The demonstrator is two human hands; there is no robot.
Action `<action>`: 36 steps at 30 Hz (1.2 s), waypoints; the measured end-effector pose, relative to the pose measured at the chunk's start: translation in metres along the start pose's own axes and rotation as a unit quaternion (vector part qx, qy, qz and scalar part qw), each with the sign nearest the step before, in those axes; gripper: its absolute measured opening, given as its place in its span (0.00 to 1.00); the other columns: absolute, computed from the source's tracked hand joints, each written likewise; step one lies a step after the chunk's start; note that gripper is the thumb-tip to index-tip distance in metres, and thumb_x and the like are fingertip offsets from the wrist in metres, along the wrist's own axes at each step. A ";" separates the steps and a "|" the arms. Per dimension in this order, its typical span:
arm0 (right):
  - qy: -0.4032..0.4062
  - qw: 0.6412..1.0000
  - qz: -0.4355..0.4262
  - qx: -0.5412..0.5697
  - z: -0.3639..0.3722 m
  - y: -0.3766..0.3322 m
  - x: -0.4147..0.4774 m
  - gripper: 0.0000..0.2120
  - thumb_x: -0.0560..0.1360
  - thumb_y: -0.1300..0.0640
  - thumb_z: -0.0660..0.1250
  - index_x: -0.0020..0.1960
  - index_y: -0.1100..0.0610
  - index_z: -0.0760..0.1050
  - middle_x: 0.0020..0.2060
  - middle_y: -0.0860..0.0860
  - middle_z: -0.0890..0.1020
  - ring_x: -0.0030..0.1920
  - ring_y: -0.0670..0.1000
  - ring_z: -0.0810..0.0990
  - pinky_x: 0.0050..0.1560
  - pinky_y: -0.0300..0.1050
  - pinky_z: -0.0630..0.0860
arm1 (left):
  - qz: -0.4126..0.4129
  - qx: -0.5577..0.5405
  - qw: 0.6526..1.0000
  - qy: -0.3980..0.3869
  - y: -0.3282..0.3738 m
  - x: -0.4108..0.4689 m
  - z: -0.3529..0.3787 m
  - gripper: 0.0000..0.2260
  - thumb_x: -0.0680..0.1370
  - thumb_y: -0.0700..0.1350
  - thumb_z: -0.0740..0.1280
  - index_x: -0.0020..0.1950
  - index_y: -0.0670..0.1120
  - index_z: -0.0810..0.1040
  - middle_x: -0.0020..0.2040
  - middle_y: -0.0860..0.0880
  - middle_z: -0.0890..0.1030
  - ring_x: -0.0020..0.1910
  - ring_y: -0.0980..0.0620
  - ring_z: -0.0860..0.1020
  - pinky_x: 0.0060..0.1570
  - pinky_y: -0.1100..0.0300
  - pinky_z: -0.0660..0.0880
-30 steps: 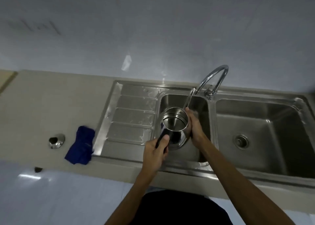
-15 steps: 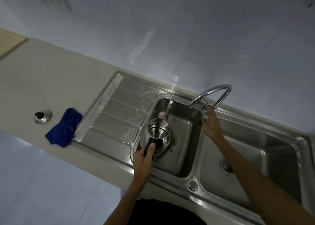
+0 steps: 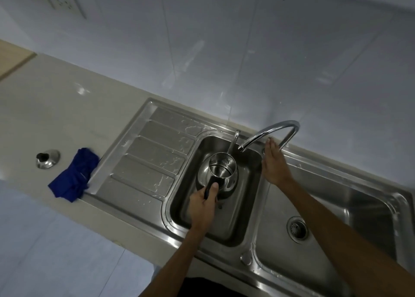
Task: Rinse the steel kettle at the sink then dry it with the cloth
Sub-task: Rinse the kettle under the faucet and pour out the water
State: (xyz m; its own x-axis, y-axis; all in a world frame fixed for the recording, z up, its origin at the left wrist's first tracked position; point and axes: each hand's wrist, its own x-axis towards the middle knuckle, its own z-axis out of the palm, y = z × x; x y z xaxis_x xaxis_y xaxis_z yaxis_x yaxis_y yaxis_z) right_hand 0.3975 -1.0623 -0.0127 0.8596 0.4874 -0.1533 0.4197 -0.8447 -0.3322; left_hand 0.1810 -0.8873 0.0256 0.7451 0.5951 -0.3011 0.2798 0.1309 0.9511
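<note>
The fingers (image 3: 203, 203) of the left hand (image 3: 202, 206) are curled tight around the dark handle (image 3: 208, 187) of the steel kettle (image 3: 219, 175), with the thumb lying along the top of the handle. The kettle is upright with its mouth open to the camera, held in the small left basin (image 3: 238, 213) of the steel sink, and its long thin spout (image 3: 233, 140) points up and away toward the back rim. The right hand (image 3: 274, 166) reaches out to the base of the curved tap (image 3: 272, 131), fingers stretched nearly straight and close together, the fingertips at the tap's foot behind the outlet; it grips nothing that can be seen, and whether it touches a lever cannot be told. The tap's outlet hangs just beyond the kettle's mouth, over the back of the same basin. To the right lies the larger basin (image 3: 350, 209) with its round drain (image 3: 297, 228). To the left of the small basin the ribbed draining board (image 3: 148, 159) carries scattered water marks. A crumpled blue cloth (image 3: 73, 175) lies on the pale counter (image 3: 56, 108) just beside the draining board's edge, and a small steel lid (image 3: 47, 158) with a dark knob sits near the cloth on its far left.
</note>
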 end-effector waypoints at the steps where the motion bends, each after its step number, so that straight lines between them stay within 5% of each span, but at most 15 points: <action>1: -0.005 1.000 -0.001 0.000 -0.003 0.001 0.002 0.32 0.81 0.63 0.60 0.80 0.70 0.50 0.80 0.67 0.53 0.81 0.66 0.52 0.79 0.64 0.56 | 0.000 -0.003 1.000 -0.005 0.000 0.002 0.003 0.19 0.79 0.54 0.67 0.28 0.50 0.73 0.25 0.50 0.70 0.25 0.51 0.67 0.27 0.57 0.65; 4: -0.007 1.000 -0.011 -0.006 -0.009 0.003 0.010 0.32 0.82 0.62 0.61 0.80 0.69 0.49 0.80 0.67 0.51 0.81 0.65 0.51 0.81 0.60 0.53 | 0.003 -0.013 1.000 -0.019 0.003 0.008 0.012 0.18 0.81 0.46 0.65 0.30 0.49 0.74 0.25 0.51 0.71 0.24 0.53 0.68 0.26 0.61 0.65; 14: -0.021 1.000 -0.015 -0.011 -0.016 0.005 0.022 0.33 0.83 0.61 0.60 0.81 0.66 0.48 0.81 0.63 0.50 0.82 0.63 0.49 0.81 0.58 0.52 | 0.019 -0.032 0.999 -0.039 0.009 0.021 0.029 0.18 0.81 0.44 0.64 0.31 0.44 0.72 0.23 0.53 0.69 0.22 0.57 0.66 0.25 0.65 0.64; 16: -0.010 1.000 -0.001 0.009 -0.014 0.005 0.021 0.31 0.83 0.61 0.60 0.81 0.65 0.51 0.81 0.63 0.53 0.81 0.63 0.53 0.80 0.60 0.57 | 0.021 -0.034 0.998 -0.040 0.009 0.022 0.033 0.18 0.81 0.45 0.65 0.32 0.43 0.72 0.24 0.52 0.68 0.23 0.57 0.66 0.25 0.63 0.64; 19: 0.048 0.982 0.082 0.166 -0.002 -0.009 0.008 0.27 0.81 0.58 0.63 0.78 0.61 0.63 0.75 0.61 0.69 0.71 0.63 0.73 0.71 0.58 0.72 | 0.020 -0.025 0.999 -0.037 0.010 0.024 0.039 0.19 0.81 0.42 0.64 0.29 0.49 0.75 0.23 0.55 0.73 0.24 0.60 0.70 0.27 0.67 0.67; 22: 0.029 0.913 0.210 0.347 0.025 -0.028 -0.011 0.31 0.75 0.37 0.64 0.66 0.60 0.78 0.59 0.60 0.84 0.61 0.61 0.81 0.61 0.50 0.75 | 0.039 -0.004 0.999 -0.036 0.007 0.025 0.043 0.21 0.82 0.43 0.64 0.30 0.56 0.79 0.24 0.57 0.76 0.25 0.61 0.73 0.30 0.67 0.69; 24: -0.033 0.803 0.304 0.511 0.042 -0.043 -0.025 0.31 0.74 0.30 0.61 0.57 0.54 0.82 0.49 0.54 0.86 0.52 0.60 0.84 0.51 0.49 0.78 | 0.050 0.008 0.998 -0.031 0.005 0.027 0.042 0.17 0.81 0.49 0.65 0.32 0.56 0.80 0.25 0.55 0.76 0.26 0.58 0.74 0.31 0.61 0.70; 26: -0.084 0.688 0.342 0.635 0.055 -0.056 -0.034 0.27 0.78 0.32 0.58 0.58 0.53 0.80 0.50 0.55 0.85 0.52 0.59 0.84 0.46 0.50 0.79 | 0.056 0.017 0.998 -0.031 0.001 0.026 0.041 0.16 0.79 0.55 0.64 0.34 0.52 0.80 0.27 0.51 0.78 0.27 0.52 0.75 0.30 0.53 0.72; 28: -0.082 0.618 0.356 0.696 0.061 -0.066 -0.038 0.30 0.79 0.33 0.58 0.66 0.55 0.77 0.59 0.60 0.82 0.60 0.62 0.81 0.52 0.57 0.81 | 0.058 0.016 0.997 -0.038 0.003 0.023 0.041 0.17 0.79 0.55 0.64 0.34 0.49 0.79 0.27 0.50 0.77 0.27 0.51 0.75 0.30 0.54 0.72; 33: -0.041 0.553 0.374 0.744 0.062 -0.079 -0.038 0.30 0.79 0.36 0.60 0.71 0.56 0.74 0.63 0.61 0.79 0.63 0.61 0.78 0.66 0.61 0.75 | 0.033 -0.016 0.997 -0.071 0.005 0.015 0.035 0.19 0.83 0.42 0.61 0.33 0.50 0.76 0.26 0.53 0.74 0.26 0.60 0.71 0.29 0.67 0.67; 36: -0.013 0.534 0.394 0.748 0.056 -0.086 -0.038 0.29 0.79 0.37 0.60 0.70 0.57 0.74 0.61 0.59 0.80 0.59 0.58 0.78 0.56 0.55 0.78 | 0.015 -0.034 0.993 -0.112 0.006 0.015 0.029 0.15 0.80 0.49 0.60 0.35 0.47 0.75 0.27 0.50 0.73 0.25 0.57 0.70 0.27 0.64 0.66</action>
State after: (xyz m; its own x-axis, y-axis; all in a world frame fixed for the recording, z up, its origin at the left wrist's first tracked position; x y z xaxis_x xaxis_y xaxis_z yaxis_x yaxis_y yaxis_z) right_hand 0.3117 -0.9955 -0.0306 0.5852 0.1305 -0.8003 -0.7884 0.3225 -0.5238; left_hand 0.2111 -0.9008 0.0246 0.8702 0.4101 -0.2732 0.2199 0.1730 0.9601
